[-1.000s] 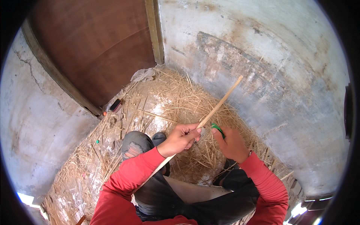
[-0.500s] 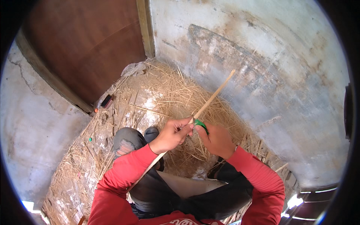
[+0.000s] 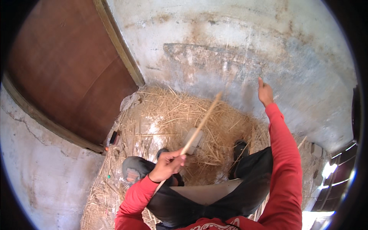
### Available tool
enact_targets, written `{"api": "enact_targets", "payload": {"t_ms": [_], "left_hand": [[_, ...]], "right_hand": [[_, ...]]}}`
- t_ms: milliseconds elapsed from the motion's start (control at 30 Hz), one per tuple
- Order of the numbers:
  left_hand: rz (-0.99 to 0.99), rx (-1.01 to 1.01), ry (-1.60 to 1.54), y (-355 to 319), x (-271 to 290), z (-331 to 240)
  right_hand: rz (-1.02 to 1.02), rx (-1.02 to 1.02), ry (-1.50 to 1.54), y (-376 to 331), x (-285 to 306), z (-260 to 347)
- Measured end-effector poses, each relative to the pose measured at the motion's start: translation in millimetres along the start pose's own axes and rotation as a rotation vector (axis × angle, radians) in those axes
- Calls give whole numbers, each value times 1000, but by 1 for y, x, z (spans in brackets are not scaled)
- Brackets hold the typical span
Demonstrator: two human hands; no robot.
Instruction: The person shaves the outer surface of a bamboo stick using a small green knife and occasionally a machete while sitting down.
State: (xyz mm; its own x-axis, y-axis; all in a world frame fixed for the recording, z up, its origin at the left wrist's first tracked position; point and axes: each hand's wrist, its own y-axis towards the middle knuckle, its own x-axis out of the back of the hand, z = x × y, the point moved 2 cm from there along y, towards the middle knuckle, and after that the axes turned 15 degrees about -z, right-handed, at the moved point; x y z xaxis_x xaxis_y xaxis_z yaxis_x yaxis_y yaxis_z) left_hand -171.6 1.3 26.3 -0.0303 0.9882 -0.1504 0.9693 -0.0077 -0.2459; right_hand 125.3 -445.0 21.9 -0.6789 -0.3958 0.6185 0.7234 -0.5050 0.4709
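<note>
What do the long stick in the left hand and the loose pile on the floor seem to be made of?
The stick looks like bare wood or split cane: pale tan, matt, straight and thin, though blurred. The left hand grips its lower part. The pile looks like dry straw: many thin yellow stalks lying crossed and loose on the floor.

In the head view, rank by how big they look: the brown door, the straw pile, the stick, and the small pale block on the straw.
1. Brown door
2. Straw pile, close to the door in spread, so unsure
3. Stick, long but thin
4. Pale block
</note>
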Motion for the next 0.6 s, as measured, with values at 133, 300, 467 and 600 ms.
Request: {"api": "enact_targets", "payload": {"t_ms": [133, 300, 467, 600], "left_hand": [[-73, 9, 41, 23, 9, -2], [-8, -39, 2, 46, -15, -5], [2, -123, 75, 59, -36, -4], [-54, -132, 139, 57, -32, 1]], "right_hand": [[134, 83, 130, -37, 46, 21], [312, 459, 496, -141, 62, 109], [718, 504, 411, -240, 75, 161], [729, 560, 293, -235, 46, 156]]}}
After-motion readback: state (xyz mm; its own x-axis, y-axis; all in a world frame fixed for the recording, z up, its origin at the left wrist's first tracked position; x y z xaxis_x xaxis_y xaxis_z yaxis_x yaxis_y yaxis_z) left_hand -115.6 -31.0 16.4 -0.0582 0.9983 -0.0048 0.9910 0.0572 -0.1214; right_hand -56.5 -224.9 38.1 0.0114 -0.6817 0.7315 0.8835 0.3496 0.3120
